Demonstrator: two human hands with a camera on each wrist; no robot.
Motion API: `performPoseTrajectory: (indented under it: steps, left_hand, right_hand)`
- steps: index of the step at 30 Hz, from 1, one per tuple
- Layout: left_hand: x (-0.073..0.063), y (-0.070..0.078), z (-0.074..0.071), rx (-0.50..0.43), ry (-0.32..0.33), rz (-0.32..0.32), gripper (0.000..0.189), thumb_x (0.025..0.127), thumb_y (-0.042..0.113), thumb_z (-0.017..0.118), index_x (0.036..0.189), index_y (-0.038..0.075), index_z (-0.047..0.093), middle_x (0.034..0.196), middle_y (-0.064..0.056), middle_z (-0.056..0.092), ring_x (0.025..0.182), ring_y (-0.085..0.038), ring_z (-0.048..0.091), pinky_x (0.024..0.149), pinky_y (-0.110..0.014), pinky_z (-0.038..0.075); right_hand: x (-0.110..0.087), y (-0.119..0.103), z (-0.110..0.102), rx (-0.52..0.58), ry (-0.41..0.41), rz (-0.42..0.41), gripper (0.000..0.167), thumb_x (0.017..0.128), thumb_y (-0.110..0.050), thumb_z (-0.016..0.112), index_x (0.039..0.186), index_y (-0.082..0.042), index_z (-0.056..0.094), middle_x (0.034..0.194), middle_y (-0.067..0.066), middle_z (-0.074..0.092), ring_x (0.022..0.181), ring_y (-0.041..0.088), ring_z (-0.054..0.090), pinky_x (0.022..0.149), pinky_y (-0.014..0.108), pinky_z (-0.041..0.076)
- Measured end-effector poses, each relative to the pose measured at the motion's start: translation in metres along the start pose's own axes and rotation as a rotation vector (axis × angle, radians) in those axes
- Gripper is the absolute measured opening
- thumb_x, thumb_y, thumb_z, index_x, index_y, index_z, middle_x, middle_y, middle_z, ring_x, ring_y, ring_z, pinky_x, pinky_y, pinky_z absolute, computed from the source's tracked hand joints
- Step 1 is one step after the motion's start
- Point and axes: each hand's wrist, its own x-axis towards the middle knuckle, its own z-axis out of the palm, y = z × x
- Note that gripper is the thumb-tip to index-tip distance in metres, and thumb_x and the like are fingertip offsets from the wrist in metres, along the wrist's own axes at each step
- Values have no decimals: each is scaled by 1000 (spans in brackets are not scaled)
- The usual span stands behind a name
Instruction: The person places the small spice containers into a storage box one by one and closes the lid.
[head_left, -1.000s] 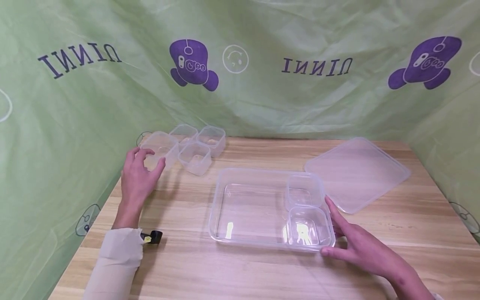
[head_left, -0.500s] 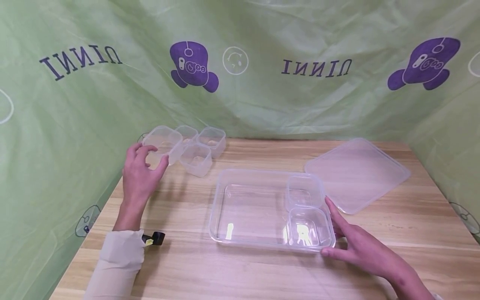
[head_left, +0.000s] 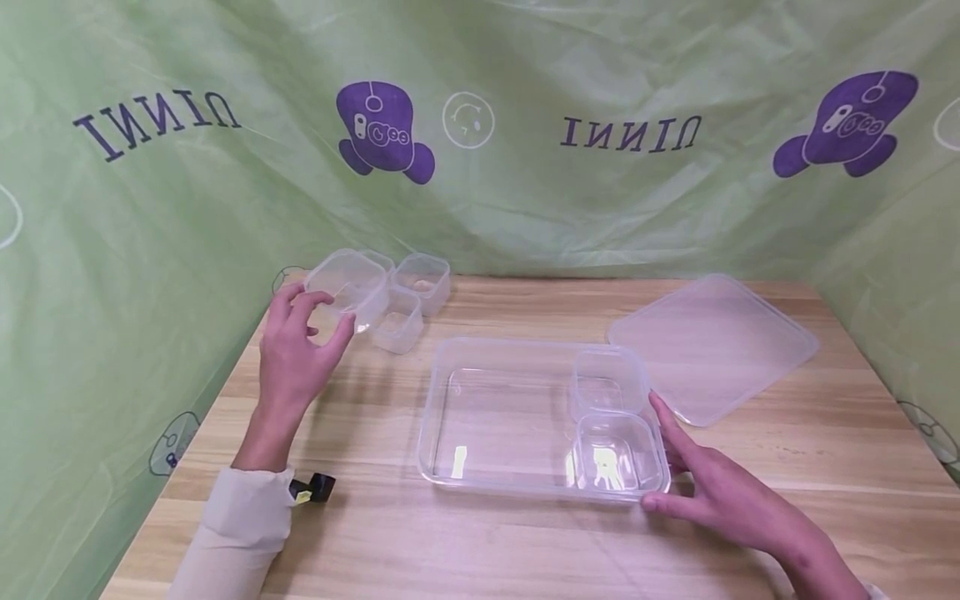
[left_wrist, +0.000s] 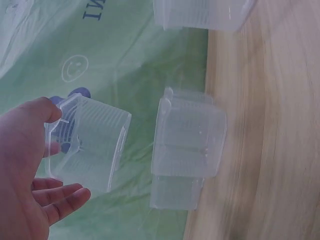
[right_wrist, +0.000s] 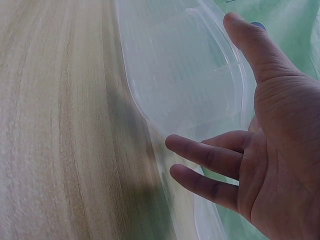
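My left hand pinches a small clear plastic container by its rim, at the back left. In the left wrist view this container is off the table, apart from the others. Just beyond it stand similar small containers, partly hidden behind it. A large clear rectangular food container sits mid-table. Two small containers stand along its right side, one behind the other. My right hand rests at its front right corner, thumb and extended fingers touching the outside; in the right wrist view the fingers look relaxed.
A flat translucent lid lies on the wooden table at the back right, close to the large container. Green printed cloth hangs along the back and both sides. A black device is at my left cuff.
My left hand has lifted the small container and moved it rightward, so that it now overlaps the others behind it. The right hand and the large container have stayed put.
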Motion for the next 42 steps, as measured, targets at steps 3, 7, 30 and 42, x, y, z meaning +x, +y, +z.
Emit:
performPoseTrajectory:
  steps: [3, 7, 30, 42]
  left_hand:
    - [-1, 5, 2, -5, -10, 12, 32, 88, 18, 79, 112, 1, 68, 137, -20, 55, 110, -37, 61, 72, -49, 57]
    - [-1, 12, 4, -2, -29, 42, 34, 88, 19, 80, 114, 1, 68, 138, -20, 56, 108, -38, 62, 71, -49, 57]
    - [-11, 46, 15, -53, -101, 282, 34, 80, 18, 88, 107, 5, 72, 134, -17, 61, 91, -33, 67, 68, -42, 58]
    - [-16, 64, 21, -149, -143, 359, 35, 77, 15, 90, 107, 5, 76, 131, -17, 64, 100, -27, 68, 70, -38, 59]
  right_hand:
    - [0, 0, 0, -4, -4, 1, 118, 86, -37, 85, 167, -17, 1, 114, -6, 71, 95, 3, 66, 82, 31, 55]
    - [1, 1, 0, -6, -2, 1, 118, 86, -36, 86, 167, -17, 2, 114, -4, 71, 95, 4, 66, 82, 32, 55]
    - [3, 0, -2, 10, -10, -44, 119, 85, -31, 87, 166, -16, 1, 114, -3, 72, 93, 4, 66, 80, 31, 55]
    - [2, -2, -1, 9, -7, -29, 118, 86, -32, 86, 167, -17, 1, 114, -4, 72, 93, 4, 66, 81, 30, 55]
